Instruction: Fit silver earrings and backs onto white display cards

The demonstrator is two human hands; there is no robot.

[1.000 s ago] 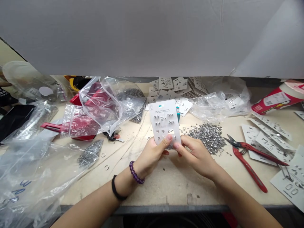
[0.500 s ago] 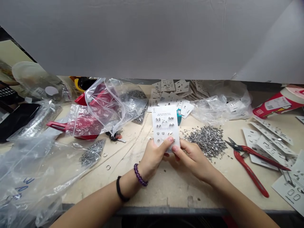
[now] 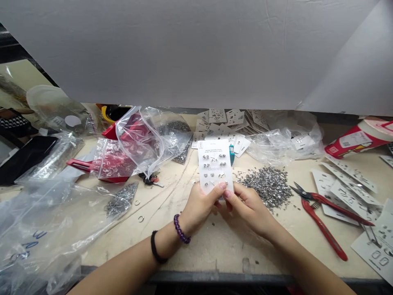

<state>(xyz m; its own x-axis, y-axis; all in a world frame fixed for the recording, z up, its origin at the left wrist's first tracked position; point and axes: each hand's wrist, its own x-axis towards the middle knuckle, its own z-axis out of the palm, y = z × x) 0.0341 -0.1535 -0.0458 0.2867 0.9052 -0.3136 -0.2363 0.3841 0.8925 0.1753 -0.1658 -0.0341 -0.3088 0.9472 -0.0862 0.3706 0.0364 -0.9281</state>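
Note:
A white earring card (image 3: 215,166) stands tilted up in front of me, its back facing me, with small metal earring backs in rows. My left hand (image 3: 204,200) grips its lower left part, thumb pressed across the bottom. On the lower right edge, my right hand (image 3: 248,205) pinches the card between thumb and fingers. Both thumb tips meet near the bottom corner, and the fingers behind the card are mostly hidden. Just beyond my right hand lies a heap of small metal earring backs (image 3: 268,186). A teal tool or device (image 3: 231,153) shows partly behind the card.
Red-handled pruning shears (image 3: 322,209) lie at the right beside several filled cards (image 3: 353,184). Farther back are a pile of cards (image 3: 217,116), clear bags (image 3: 282,141) and a red cup (image 3: 353,141). Red scoops (image 3: 113,157) and plastic bags (image 3: 58,221) cover the left side.
The view has shifted slightly, so the table things appear a little lower. The card tips a bit, showing its rows more clearly. Both hands keep their hold.

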